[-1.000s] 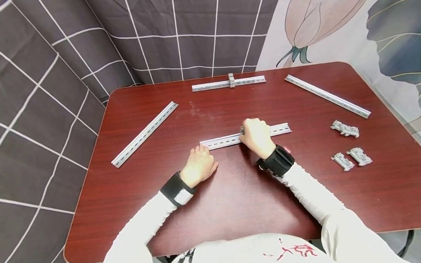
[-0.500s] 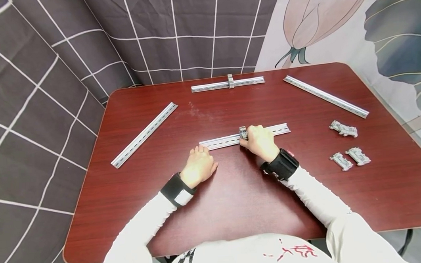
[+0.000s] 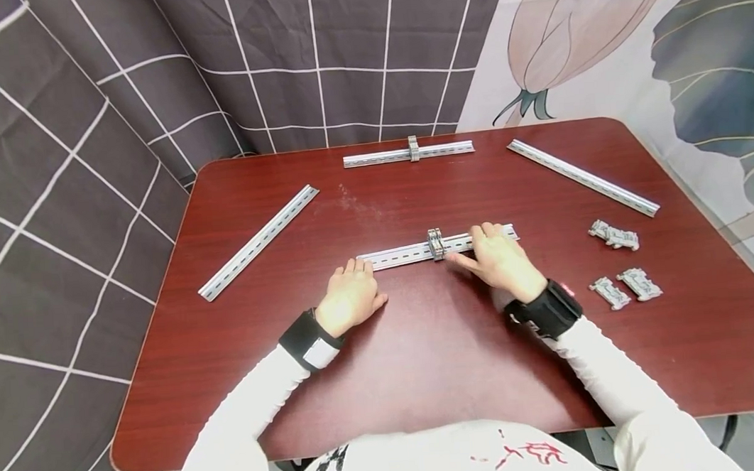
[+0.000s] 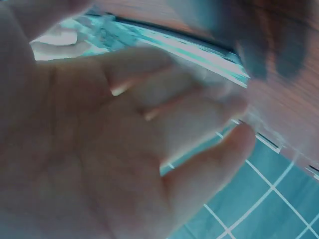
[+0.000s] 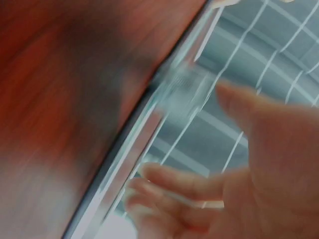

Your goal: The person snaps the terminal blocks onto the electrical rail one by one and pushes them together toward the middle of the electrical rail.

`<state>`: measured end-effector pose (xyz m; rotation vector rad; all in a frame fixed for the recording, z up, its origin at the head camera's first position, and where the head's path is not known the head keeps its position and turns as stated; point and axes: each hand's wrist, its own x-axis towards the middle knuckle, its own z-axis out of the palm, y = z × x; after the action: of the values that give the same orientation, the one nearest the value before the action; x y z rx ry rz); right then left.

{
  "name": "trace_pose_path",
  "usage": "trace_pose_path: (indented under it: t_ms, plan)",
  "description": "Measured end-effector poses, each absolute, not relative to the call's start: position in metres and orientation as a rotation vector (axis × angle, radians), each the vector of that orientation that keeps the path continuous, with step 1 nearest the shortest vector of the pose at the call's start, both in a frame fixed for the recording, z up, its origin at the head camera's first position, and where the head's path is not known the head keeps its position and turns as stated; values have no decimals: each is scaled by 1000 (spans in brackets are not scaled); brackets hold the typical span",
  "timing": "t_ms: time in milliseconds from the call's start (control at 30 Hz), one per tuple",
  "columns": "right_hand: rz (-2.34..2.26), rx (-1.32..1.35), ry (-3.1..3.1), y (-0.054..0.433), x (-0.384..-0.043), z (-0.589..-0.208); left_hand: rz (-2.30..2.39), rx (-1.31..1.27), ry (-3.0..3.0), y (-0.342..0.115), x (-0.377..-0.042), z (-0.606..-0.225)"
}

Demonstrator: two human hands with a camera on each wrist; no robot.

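A slotted metal DIN rail (image 3: pixel 400 256) lies across the middle of the table, with a small cluster of grey terminal blocks (image 3: pixel 436 244) seated on it. My left hand (image 3: pixel 350 297) rests at the rail's left end, fingers extended and fingertips touching it. Just right of the blocks, my right hand (image 3: pixel 501 261) is over the rail with its thumb and fingers spread apart. In the right wrist view a gap shows between that hand (image 5: pixel 259 164) and the blurred blocks (image 5: pixel 184 89). The left wrist view shows the palm (image 4: pixel 99 134) with nothing in it.
Several loose terminal blocks (image 3: pixel 639 283) lie at the right side of the table. Another rail (image 3: pixel 376 159) at the back carries blocks (image 3: pixel 414 148). Bare rails lie angled at left (image 3: pixel 259 243) and right (image 3: pixel 584 178). A grey checked cloth (image 3: pixel 342 59) hangs behind.
My right hand has let go of the terminal blocks and moved right along the rail, its fingers spreading. The blocks stay on the rail, now in full view. My left hand has barely moved.
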<state>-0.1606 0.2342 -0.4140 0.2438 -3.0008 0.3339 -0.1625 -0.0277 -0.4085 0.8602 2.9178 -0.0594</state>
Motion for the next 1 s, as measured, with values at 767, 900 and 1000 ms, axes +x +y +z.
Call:
trace_pose_path:
  t_ms: [767,900,1000]
  plan:
    - [347,233,-3451,271,-201,-415,46,632,2720,1,-216,-417]
    - [302,227,-3489,271,-218,-414,90,645,2634,1,-240,-415]
    - [283,215,-3518,271,-231,-414,107,652,2600,1,-258,-415]
